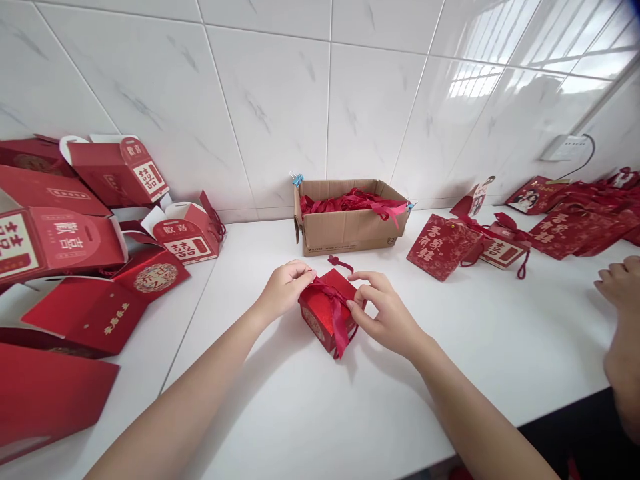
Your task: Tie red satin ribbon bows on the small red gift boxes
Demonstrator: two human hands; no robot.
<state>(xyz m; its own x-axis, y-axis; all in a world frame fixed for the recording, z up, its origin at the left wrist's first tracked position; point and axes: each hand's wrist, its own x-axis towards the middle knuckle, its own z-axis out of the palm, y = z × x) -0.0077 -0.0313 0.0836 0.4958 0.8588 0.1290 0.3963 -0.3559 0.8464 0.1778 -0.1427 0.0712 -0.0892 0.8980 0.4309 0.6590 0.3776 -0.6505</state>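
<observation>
A small red gift box point(319, 319) with a gold printed design stands on the white table in front of me. A red ribbon point(340, 328) is knotted across its top, with a tail hanging down the near side. At the box's upper left edge, my left hand point(286, 288) pinches one end of the ribbon. My right hand point(387, 312) is at the right edge, thumb and a finger closed on the ribbon near the knot, index finger raised. Behind the box lies a dark red cord point(343, 263) with a knotted end.
A cardboard box point(350, 230) of loose red ribbons stands against the tiled wall, blue clips at its corners. Several open red boxes point(85, 313) crowd the left. Red gift bags point(443, 247) and ribboned boxes point(505, 247) sit at right, near another person's hand point(620, 283).
</observation>
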